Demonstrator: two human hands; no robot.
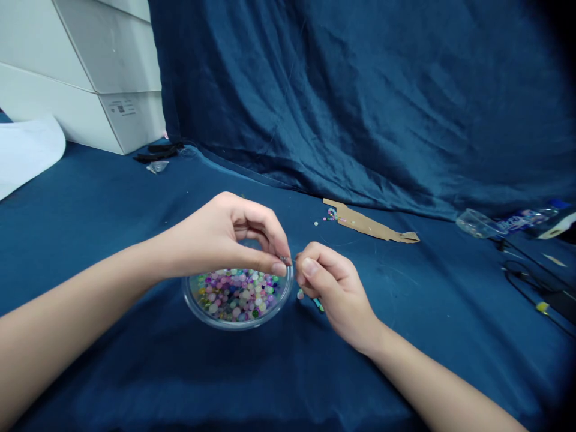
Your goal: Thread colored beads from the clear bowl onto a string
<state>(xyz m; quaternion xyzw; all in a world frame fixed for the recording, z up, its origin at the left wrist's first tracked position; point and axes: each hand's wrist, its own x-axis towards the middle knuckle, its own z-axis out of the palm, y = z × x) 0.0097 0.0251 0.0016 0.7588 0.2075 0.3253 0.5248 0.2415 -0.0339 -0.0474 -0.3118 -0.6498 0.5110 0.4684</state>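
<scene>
Above the right rim of a clear round bowl (pixel 234 325) of mixed pastel beads (pixel 238 294), my two hands nearly meet. My left hand (pixel 234 237) pinches a small greyish bead (pixel 284 259) between thumb and fingertips; its exact shape is too small to make out. A thin thread (pixel 293 261) runs from there to my right hand (pixel 335 288), whose thumb and curled fingers are closed on it. Just below the right hand, a few pink and teal-green beads (pixel 318 303) show, partly hidden by it. I cannot tell whether they hang or lie on the cloth.
Blue cloth (pixel 180 372) covers the table and backdrop. Behind my hands lies a torn cardboard strip (pixel 373 225) with a small bead cluster (pixel 332 213). White boxes (pixel 112 78) stand back left. A clear cup (pixel 479 225), a bottle (pixel 526 219) and black cables (pixel 517 273) are at right.
</scene>
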